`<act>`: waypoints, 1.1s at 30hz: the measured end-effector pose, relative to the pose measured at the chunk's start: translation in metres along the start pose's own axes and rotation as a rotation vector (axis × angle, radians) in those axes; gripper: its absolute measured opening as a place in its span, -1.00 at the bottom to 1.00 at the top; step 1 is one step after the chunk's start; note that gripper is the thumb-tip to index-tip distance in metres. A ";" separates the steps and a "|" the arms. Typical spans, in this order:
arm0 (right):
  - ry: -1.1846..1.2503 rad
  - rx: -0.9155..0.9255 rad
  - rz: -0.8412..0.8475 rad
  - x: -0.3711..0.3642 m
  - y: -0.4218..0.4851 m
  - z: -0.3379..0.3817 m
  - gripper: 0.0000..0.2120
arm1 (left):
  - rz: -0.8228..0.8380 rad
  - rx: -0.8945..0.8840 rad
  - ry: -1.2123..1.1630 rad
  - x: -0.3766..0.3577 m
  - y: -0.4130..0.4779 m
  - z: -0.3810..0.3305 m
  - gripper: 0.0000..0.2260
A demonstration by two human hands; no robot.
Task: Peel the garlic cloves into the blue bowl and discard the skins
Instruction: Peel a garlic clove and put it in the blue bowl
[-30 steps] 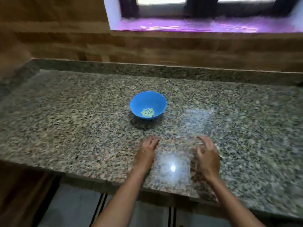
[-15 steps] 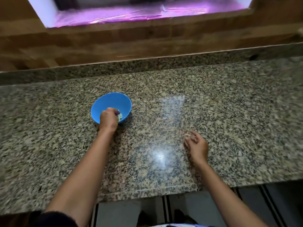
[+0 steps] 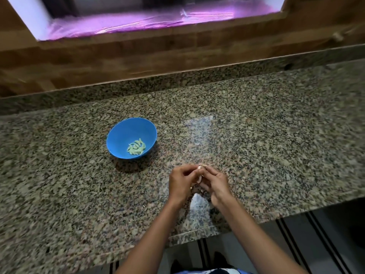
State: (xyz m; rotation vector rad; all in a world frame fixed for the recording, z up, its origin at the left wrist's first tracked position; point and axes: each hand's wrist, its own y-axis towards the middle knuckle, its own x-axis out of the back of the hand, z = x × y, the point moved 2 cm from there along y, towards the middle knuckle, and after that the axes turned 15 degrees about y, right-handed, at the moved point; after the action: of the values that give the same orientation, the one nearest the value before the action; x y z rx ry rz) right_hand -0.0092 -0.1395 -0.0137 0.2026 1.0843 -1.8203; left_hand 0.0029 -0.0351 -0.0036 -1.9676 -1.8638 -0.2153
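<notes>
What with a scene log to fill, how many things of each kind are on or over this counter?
Blue bowl: 1
Heap of peeled cloves in it: 1 (too bunched to count singly)
Garlic clove between the hands: 1
Hands: 2, left hand and right hand, both pinching that clove
Total: 5

Kitchen interior: speckled granite countertop (image 3: 276, 135) runs L to R w/ a low granite upstand (image 3: 138, 89) at rear. Behind it, a brown wood-look wall (image 3: 118, 56); above, a window sill (image 3: 138, 22) glowing pink-purple, white reveal (image 3: 33, 16) at left. Glare patch (image 3: 199, 131) on the polished stone. Pale floor (image 3: 183, 252) w/ dark stripes below the counter's front edge.
</notes>
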 end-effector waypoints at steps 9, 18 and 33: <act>0.029 0.062 -0.135 -0.001 0.000 -0.029 -0.70 | -0.282 -0.093 0.370 -0.013 -0.016 0.006 -0.85; -0.096 0.157 -0.252 0.002 0.003 -0.041 -0.69 | -0.252 0.032 0.519 -0.029 -0.013 0.017 -0.84; -1.232 0.643 -0.050 0.038 0.022 0.025 -0.71 | -0.174 -0.084 0.620 0.030 0.011 0.045 -0.87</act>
State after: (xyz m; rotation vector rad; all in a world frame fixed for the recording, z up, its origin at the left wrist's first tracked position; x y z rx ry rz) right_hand -0.0036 -0.1860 -0.0331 -0.5302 -0.3571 -1.7845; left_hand 0.0090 0.0103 -0.0350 -1.5372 -1.6154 -0.8590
